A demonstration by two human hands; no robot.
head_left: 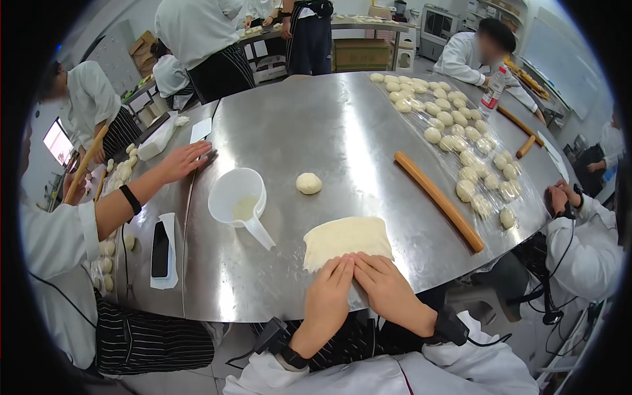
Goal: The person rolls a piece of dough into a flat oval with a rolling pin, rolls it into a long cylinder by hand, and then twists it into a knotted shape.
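A flat rectangular sheet of dough [347, 237] lies on the steel table near its front edge. My left hand [331, 284] and my right hand [385, 284] are side by side on its near part, fingers stretched out and lying flat on the dough. The fingertips of both hands nearly meet in the middle. My thumbs are mostly hidden. Beyond the sheet sits one round dough ball [308, 184]. To the left of it stands a white plastic measuring jug [222, 191] with some pale contents, its handle pointing towards me.
A wooden rolling pin [439, 202] lies to the right. Past it, many dough balls [445, 118] rest on and under plastic film. A bottle [492, 89] stands at the far right. On the left are a phone [160, 249] and another person's hand [186, 161] on the table.
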